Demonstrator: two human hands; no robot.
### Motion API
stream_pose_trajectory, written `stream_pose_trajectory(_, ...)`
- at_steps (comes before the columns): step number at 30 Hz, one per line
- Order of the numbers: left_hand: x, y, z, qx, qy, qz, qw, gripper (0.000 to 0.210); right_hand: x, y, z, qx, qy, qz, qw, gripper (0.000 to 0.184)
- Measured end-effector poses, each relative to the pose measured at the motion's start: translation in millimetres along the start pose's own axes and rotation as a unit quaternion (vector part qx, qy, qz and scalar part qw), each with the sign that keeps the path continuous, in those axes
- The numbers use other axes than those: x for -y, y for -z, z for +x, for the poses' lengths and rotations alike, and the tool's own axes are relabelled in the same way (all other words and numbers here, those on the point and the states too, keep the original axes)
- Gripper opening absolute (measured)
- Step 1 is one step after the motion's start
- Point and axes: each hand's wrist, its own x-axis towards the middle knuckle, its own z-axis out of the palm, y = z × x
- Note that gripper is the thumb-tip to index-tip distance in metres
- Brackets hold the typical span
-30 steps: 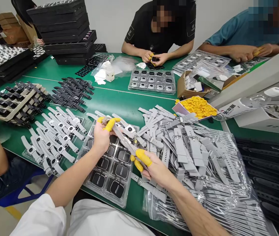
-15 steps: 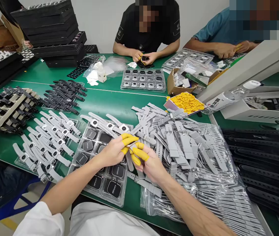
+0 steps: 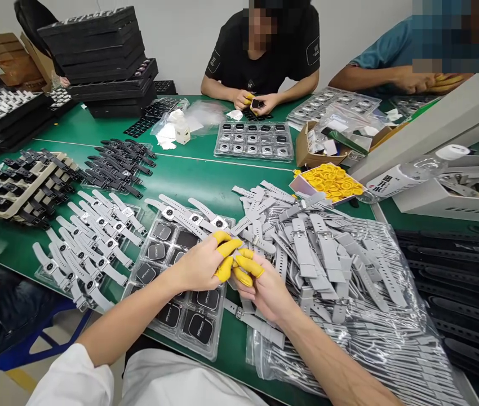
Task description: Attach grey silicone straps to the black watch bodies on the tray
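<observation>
My left hand (image 3: 205,262) and my right hand (image 3: 262,285) meet over the right side of a clear tray, yellow covers on their fingertips. Both are closed, pinching a grey watch strap (image 3: 236,254) between them; only a sliver of it shows, and the fingers hide the rest. Under my left forearm lies the clear plastic tray (image 3: 214,344) of black square watch faces. Several white watches with grey straps (image 3: 195,219) rest across its far edge. Beside my right hand is a heap of loose grey watch straps (image 3: 307,254).
Bagged grey straps (image 3: 370,349) cover the right front. Rows of assembled grey-strapped watches (image 3: 91,242) lie left, black-strapped watches (image 3: 116,163) beyond. A box of yellow finger covers (image 3: 332,180), a leaning bottle (image 3: 417,169) and a slanted beam (image 3: 429,124) stand right. Two co-workers sit opposite.
The view has shifted slightly, so the table's things sit a little further right. My hands stay together, fingers drawn closer around the strap, and less of it shows.
</observation>
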Motion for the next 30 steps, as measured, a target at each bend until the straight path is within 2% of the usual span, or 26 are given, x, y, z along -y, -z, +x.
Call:
stream_pose_trajectory(4, -1.3, 2.6, -0.3, 0.025, -0.013, 0.089, 0.996, 0.042, -0.4, 0.5, -1.6, -0.004, -0.015, -0.034, 0.999, 0.049)
stream_pose_trajectory(13, -0.3, 8.1, 1.0, 0.038, -0.016, 0.001, 0.999, 0.043, -0.5, 0.2, -3.6, 0.014, -0.001, -0.031, 0.999, 0.044)
stream_pose_trajectory(17, 1.1, 3.7, -0.7, 0.016, -0.008, -0.084, 0.996, 0.043, -1.5, 2.2, -3.4, 0.023, 0.002, -0.028, 0.999, 0.041)
stream_pose_trajectory(19, -0.2, 4.1, -0.3, 0.010, 0.008, -0.091, 0.996, 0.044, -1.1, 4.9, -3.4, 0.012, 0.028, -0.056, 0.998, 0.041)
stream_pose_trajectory(21, -2.7, 11.3, 0.8, 0.014, 0.028, -0.064, 0.997, 0.049, 0.4, 8.3, -3.6, 0.000, 0.078, -0.137, 0.987, 0.039)
stream_pose_trajectory(23, -4.8, 28.0, 1.3, 0.033, 0.053, -0.012, 0.998, 0.053, 3.1, 11.2, -4.3, -0.008, 0.142, -0.264, 0.954, 0.037)
stream_pose_trajectory(26, -4.0, 66.6, -0.7, 0.079, 0.095, 0.096, 0.988, 0.049, 6.8, 12.7, -6.6, -0.008, 0.203, -0.438, 0.876, 0.031)
stream_pose_trajectory(30, 7.3, 114.0, -7.9, 0.142, 0.088, 0.211, 0.963, 0.035, 10.6, 10.5, -11.2, -0.002, 0.273, -0.565, 0.779, 0.031)
